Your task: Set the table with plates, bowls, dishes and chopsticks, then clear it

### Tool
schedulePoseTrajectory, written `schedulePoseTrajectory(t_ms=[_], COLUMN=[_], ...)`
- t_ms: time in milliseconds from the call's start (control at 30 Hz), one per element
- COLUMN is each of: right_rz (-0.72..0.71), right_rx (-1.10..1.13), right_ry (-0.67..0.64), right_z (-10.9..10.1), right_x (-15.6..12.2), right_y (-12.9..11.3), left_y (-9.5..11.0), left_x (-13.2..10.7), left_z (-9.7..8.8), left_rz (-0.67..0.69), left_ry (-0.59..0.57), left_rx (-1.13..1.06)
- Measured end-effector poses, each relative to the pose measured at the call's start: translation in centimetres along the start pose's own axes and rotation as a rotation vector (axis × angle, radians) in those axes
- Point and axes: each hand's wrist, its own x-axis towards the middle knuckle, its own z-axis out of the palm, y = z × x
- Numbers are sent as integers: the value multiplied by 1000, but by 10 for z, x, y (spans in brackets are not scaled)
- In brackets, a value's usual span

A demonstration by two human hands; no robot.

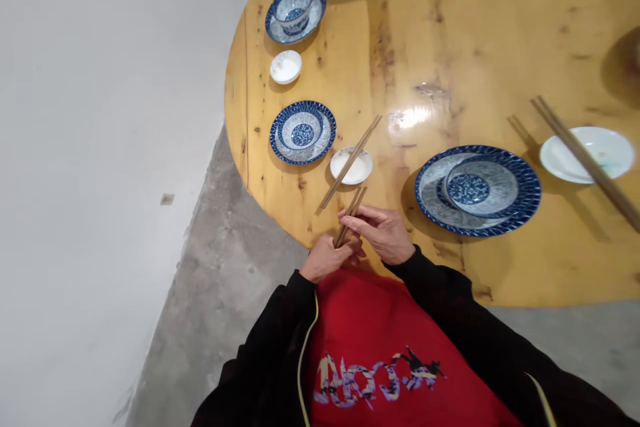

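Note:
Chopsticks (353, 209) stand up out of my left hand (330, 256), whose fingers are wrapped round their lower part. My right hand (383, 230) pinches the same chopsticks higher up, its thumb and fingertips closed on them. Both hands are close to the table's near edge. Just beyond them, another pair of chopsticks (361, 144) lies slanted across a small white dish (344, 166). Left of that dish, a blue-patterned bowl (302, 134) sits on a blue-rimmed plate (277, 142).
A larger blue-rimmed plate (530, 197) with a bowl (505, 190) is to the right, near a white dish (617, 147) with chopsticks (583, 152) across it. Farther back left are another bowl on a plate (320, 7) and a white dish (286, 67). The wooden table (480, 74) has a rounded edge.

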Motion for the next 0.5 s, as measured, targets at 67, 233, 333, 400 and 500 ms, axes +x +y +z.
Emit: schedulePoseTrajectory(t_ms=[67, 233, 333, 400, 500], right_rz=[-16, -163, -324, -440, -570], right_rx=[-18, -159, -287, -379, -480], right_ry=[-19, -52, -50, -4, 131], right_z=[-3, 2, 12, 19, 34], right_x=[0, -4, -7, -8, -6], right_y=[2, 2, -9, -19, -32], left_y=[-2, -5, -5, -7, -14], left_x=[-2, -10, -15, -21, -32], left_z=[2, 1, -11, -25, -54], left_rz=[-13, -3, 126, 264, 394], left_ry=[-30, 6, 44, 83, 227], left_rx=[-26, -27, 34, 93, 210])
